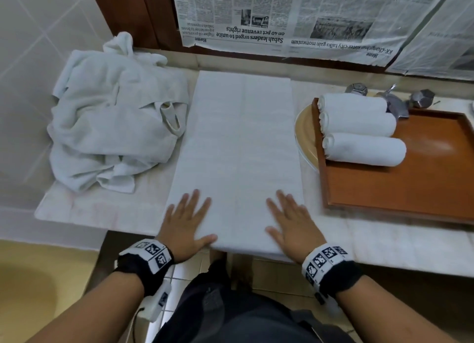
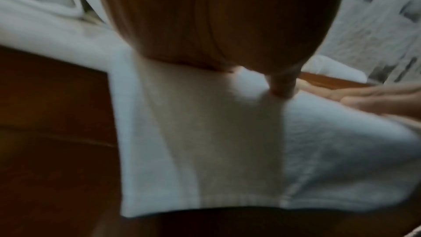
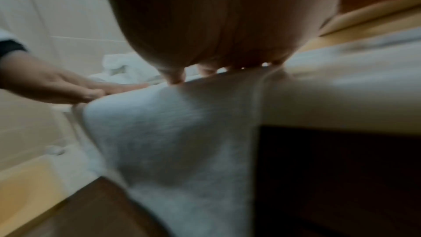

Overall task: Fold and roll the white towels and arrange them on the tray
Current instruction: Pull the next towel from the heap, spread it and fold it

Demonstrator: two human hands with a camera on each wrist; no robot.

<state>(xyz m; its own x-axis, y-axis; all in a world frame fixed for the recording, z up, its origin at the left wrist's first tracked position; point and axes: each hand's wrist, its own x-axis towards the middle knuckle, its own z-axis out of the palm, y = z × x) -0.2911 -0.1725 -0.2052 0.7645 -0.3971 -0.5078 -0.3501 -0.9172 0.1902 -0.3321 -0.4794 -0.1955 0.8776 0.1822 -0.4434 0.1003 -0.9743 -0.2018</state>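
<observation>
Slippage is the likely trouble: the folded towel [image 1: 241,158] overhangs the counter [image 1: 102,214] edge nearest the person, so an uneven first turn could drag it off or skew the roll. Left hand [image 1: 186,223] and right hand [image 1: 289,224] lie flat on that near end, fingers [image 1: 196,197] straight and spread, gripping nothing. Right of the towel, three rolled towels [image 1: 359,131] sit on the tray [image 1: 410,189].

Left hand [image 2: 218,24] flat on white towel [image 2: 205,141]
</observation>
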